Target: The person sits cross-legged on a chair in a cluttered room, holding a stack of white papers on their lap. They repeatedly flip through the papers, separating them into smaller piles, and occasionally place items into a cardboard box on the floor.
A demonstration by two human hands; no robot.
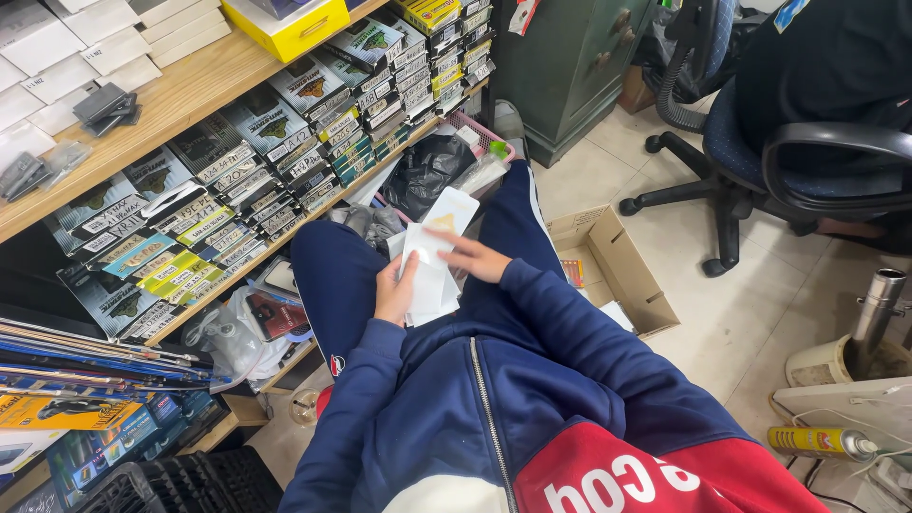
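L hand grips the stack of white flat packets over the lap, thumb clamped on its edge, R hand fingers flat on top (not closed); prob best to keep the stack squared w/ steady L grip while sliding.

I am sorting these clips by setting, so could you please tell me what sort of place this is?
Probably a small shop's stockroom: wooden shelves packed with rows of small labelled product boxes, an open cardboard carton on the tiled floor, and a dark swivel office chair.
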